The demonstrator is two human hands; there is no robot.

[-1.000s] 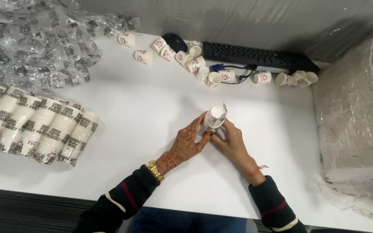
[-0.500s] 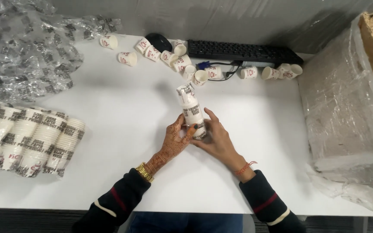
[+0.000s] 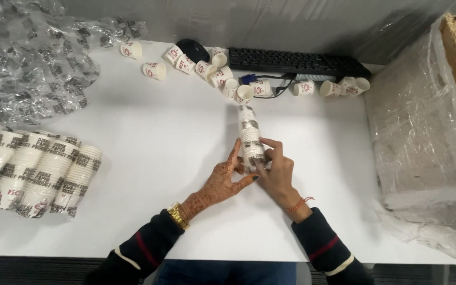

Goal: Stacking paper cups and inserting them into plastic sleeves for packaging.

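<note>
I hold a short stack of paper cups [image 3: 251, 138] with both my hands near the middle of the white table [image 3: 149, 137]. The stack lies tilted, its lower end is between my hands and its other end points away from me, toward the black keyboard [image 3: 296, 62]. My left hand [image 3: 222, 179] is at the left side of the stack, the fingers are stretched out and close together, and the fingertips touch the bottom part of the stack. My right hand [image 3: 275, 171] is at the right side, its fingers are curled and pinch the same lower end, so the stack is pressed between the two hands.

Behind the stack, many single paper cups [image 3: 207, 68] lie scattered along the far edge of the table, some on their side, in front of the keyboard and near a black mouse [image 3: 193, 50]. A blue cable plug [image 3: 247, 79] lies among them. On the left side of the table there are several long wrapped sleeves of cups [image 3: 32, 169] lying beside each other, well apart from my hands. Crumpled clear plastic wrap [image 3: 27, 63] is in the far left corner. On the right stands a cardboard box covered with plastic film [image 3: 423, 121]
</note>
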